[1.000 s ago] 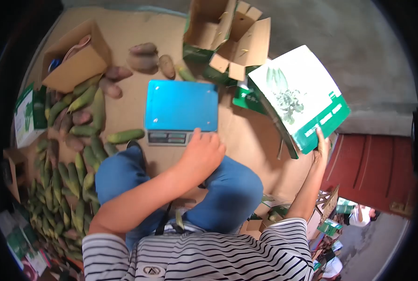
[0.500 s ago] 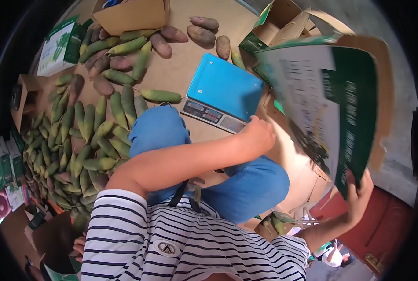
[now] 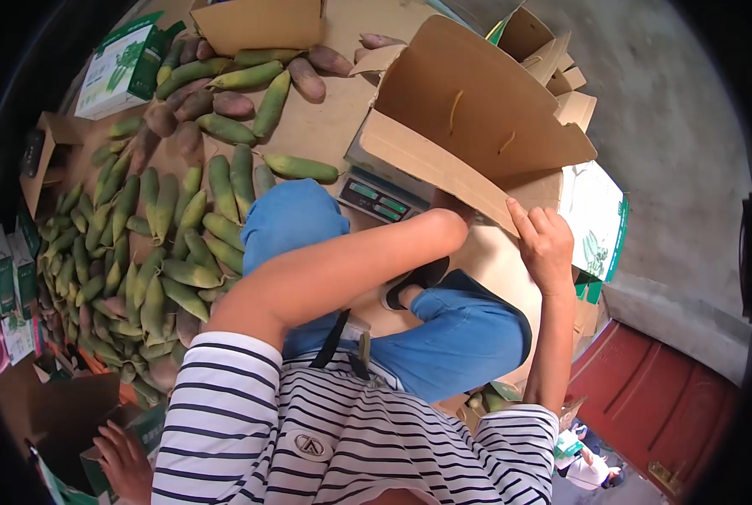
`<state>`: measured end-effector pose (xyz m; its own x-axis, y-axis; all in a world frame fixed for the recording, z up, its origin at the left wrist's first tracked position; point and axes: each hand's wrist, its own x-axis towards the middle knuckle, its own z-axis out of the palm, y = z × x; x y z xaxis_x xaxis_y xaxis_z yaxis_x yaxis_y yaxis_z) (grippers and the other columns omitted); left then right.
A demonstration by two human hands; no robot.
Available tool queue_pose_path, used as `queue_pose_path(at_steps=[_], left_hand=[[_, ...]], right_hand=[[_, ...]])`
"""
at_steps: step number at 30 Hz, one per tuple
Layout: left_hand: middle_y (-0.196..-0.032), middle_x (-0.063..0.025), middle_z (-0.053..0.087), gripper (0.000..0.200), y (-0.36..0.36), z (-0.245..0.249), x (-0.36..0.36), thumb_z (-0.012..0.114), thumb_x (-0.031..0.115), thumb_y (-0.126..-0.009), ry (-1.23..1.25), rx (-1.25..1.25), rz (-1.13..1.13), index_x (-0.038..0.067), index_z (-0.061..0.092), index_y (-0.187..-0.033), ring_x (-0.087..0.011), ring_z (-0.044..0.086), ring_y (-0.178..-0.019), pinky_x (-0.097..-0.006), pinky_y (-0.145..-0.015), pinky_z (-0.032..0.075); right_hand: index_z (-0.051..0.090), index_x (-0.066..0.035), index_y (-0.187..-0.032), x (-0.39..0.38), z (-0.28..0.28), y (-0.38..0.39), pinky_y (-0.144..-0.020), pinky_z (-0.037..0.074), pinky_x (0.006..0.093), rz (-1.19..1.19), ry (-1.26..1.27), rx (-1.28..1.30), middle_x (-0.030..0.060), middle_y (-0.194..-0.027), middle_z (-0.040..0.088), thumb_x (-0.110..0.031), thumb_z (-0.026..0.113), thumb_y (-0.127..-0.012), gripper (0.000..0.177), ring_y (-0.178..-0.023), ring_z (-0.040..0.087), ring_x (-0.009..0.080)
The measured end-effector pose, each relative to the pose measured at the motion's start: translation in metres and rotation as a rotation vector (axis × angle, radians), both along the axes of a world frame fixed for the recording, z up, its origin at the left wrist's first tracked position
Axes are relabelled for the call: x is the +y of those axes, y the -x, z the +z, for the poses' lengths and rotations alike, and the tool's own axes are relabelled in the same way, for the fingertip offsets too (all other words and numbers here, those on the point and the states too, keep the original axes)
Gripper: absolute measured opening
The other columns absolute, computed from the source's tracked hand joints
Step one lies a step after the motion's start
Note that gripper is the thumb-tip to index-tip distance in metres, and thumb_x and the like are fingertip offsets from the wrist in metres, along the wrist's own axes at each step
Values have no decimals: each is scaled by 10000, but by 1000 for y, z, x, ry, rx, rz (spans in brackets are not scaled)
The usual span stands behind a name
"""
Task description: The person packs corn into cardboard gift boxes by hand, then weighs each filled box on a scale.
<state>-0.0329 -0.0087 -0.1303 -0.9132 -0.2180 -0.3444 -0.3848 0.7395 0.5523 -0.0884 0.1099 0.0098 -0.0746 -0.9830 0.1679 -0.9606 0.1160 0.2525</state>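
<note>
Gripping carton flap point(image 3: 431, 164), right hand point(image 3: 546, 244) — left hand point(image 3: 448, 220) behind it, grasp unseen, over scale point(image 3: 374, 200).

No legible text, print on green-white box point(image 3: 599, 223) too small, scale display point(image 3: 376, 200) blurred, shirt emblem point(image 3: 309, 446) wordless

My bare left arm point(image 3: 342, 269) reaches forward across my lap, and my left hand is hidden past the wrist, so I cannot tell its grip. My right forearm point(image 3: 551, 337) rises nearly upright. My right hand point(image 3: 549, 244) grips the edge of a brown cardboard flap point(image 3: 443, 168), fingers point(image 3: 532, 220) laid upward over it.
</note>
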Motion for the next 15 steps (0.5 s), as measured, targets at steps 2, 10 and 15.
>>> queue_pose_path(at_steps=[2, 10, 15], left_hand=[[-1485, -102, 358, 489, -4, 4, -5, 483, 264, -929, -96, -12, -35, 107, 447, -1391, -298, 308, -1378, -442, -1114, 251], [-1218, -169, 612, 385, -46, 52, 14, 646, 214, -815, 304, -176, -698, 67, 655, -1170, -339, 584, -1111, -532, -857, 450], [-1174, -208, 617, 430, -53, 52, 39, 687, 246, -774, 269, -236, -816, 56, 660, -1159, -434, 578, -1055, -603, -820, 437]], right_hand=[[662, -107, -1046, -2, -8, 0, -554, 410, 324, 12, 4, -6, 26, -695, 459, -63, 608, -725, 328, -639, 494, 177], [554, -56, -1234, -12, -40, -10, -827, 463, 392, -257, -141, -255, 132, -1073, 557, -118, 645, -765, 482, -980, 547, 295], [404, -16, -1381, -41, -56, -16, -1063, 322, 434, -338, -156, -515, 224, -1375, 438, -412, 617, -841, 703, -1273, 412, 366]])
